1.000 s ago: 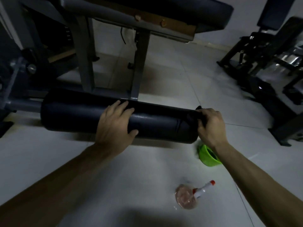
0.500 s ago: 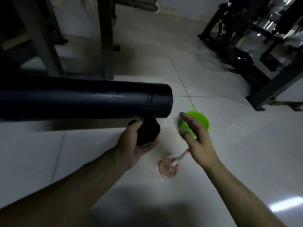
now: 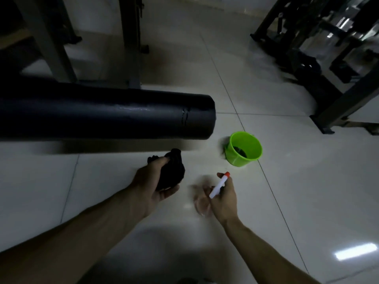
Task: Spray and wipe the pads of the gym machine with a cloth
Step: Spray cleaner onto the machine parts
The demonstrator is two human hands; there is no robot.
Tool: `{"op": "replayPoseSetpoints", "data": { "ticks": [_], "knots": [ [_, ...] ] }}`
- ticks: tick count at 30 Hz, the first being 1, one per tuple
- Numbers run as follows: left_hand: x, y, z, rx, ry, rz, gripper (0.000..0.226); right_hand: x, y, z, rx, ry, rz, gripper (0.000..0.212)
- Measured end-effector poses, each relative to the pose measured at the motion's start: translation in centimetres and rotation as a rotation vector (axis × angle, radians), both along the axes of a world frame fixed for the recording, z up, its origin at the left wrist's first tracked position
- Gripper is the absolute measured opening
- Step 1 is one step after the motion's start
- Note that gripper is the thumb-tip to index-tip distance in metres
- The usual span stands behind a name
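Observation:
A long black roller pad (image 3: 106, 115) of the gym machine runs across the left and middle, above the tiled floor. Below its right end, my left hand (image 3: 152, 181) grips a bunched black cloth (image 3: 171, 171). To the right, my right hand (image 3: 222, 195) holds a clear spray bottle (image 3: 202, 202) by its white nozzle with a red tip (image 3: 219, 184). The bottle's body is blurred. Both hands are below the pad and apart from it.
A green plastic bucket (image 3: 245, 148) stands on the floor just right of the pad's end. Grey steel legs (image 3: 131, 42) of the machine rise behind the pad. Black frames of other machines (image 3: 320, 64) fill the upper right. Open tiled floor lies in front.
Both hands left the pad. My left hand took the cloth and lowered below the pad. My right hand reached to the floor and picked up the spray bottle.

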State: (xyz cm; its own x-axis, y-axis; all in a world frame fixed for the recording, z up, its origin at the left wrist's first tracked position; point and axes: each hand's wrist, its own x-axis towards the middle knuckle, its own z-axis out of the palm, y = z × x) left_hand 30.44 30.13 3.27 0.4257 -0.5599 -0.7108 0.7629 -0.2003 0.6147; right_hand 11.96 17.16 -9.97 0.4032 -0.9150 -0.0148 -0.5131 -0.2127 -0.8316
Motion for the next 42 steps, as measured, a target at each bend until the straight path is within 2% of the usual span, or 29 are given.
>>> {"op": "replayPoseSetpoints", "data": {
  "ticks": [5, 8, 11, 15, 18, 22, 25, 30, 34, 37, 42],
  "knots": [
    [1.8, 2.0, 1.3, -0.038, -0.066, 0.055, 0.015, 2.7, 1.2, 5.5, -0.149, -0.1, 0.33, 0.036],
    [2.8, 3.4, 1.6, -0.045, -0.089, 0.087, 0.014, 4.1, 2.1, 7.3, -0.24, -0.122, 0.3, 0.02],
    [3.5, 4.6, 1.5, -0.047, -0.083, 0.113, 0.012, 4.4, 3.0, 6.8, -0.196, -0.13, 0.183, 0.003],
    [3.8, 5.7, 0.7, -0.047, -0.072, 0.111, 0.02, 3.8, 3.9, 6.6, -0.223, -0.128, 0.131, 0.032],
    [4.3, 6.3, 0.7, -0.04, -0.081, 0.119, 0.024, 3.9, 4.8, 6.7, -0.305, -0.056, 0.28, 0.021],
    [6.1, 8.0, 1.0, -0.044, -0.091, 0.143, 0.03, 6.4, 6.4, 7.0, -0.419, 0.066, 0.501, 0.018],
    [7.8, 10.2, 1.0, -0.034, -0.087, 0.214, 0.03, 9.8, 7.9, 7.5, -0.454, 0.035, 0.581, 0.028],
    [9.9, 14.8, 0.0, 0.001, -0.049, 0.358, 0.04, 15.3, 12.1, 6.4, -0.483, 0.046, 0.75, 0.029],
    [11.2, 18.9, -0.4, -0.016, -0.021, 0.518, 0.037, 19.1, 15.7, 5.4, -0.491, -0.069, 0.836, 0.035],
    [11.7, 22.6, -0.8, -0.068, 0.026, 0.635, 0.036, 21.6, 18.6, 5.7, -0.459, -0.091, 0.902, 0.028],
    [12.6, 27.0, -1.6, 0.017, 0.012, 0.738, 0.038, 24.0, 20.8, 5.7, -0.423, -0.09, 0.921, 0.023]
  ]
}}
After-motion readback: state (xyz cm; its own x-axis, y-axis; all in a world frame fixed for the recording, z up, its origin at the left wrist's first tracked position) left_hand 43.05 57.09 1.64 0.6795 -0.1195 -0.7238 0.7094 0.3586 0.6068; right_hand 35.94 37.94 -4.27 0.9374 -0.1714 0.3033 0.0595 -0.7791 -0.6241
